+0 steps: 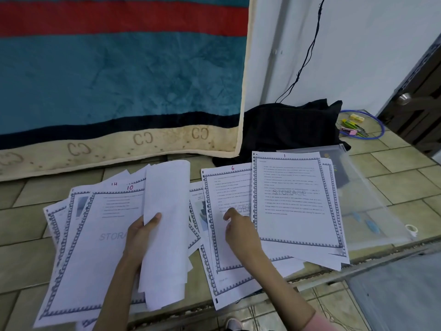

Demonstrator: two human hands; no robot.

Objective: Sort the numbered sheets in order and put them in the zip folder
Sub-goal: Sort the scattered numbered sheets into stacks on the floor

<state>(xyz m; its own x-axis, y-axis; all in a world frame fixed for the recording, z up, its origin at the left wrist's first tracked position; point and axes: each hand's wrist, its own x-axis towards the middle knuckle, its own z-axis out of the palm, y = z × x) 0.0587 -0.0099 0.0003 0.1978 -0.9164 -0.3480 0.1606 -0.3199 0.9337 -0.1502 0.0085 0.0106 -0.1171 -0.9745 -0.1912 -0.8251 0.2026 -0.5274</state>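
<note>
Floor tiles (393, 185) hold the spread sheets. Left hand (140, 237) grips a blank-side bundle (167, 223), long side pointing away. Right hand (238, 229) rests curled on sheet 6 (219, 194), nothing gripped. Just right lies sheet 1 (291, 199), then the zip folder (365, 199).

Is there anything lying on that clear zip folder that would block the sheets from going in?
Yes. The pile topped by sheet 1 overlaps the left part of the zip folder, and the folder looks closed. Both hands are busy: the left hand holds sheets, and the right hand rests on sheet 6.
</note>
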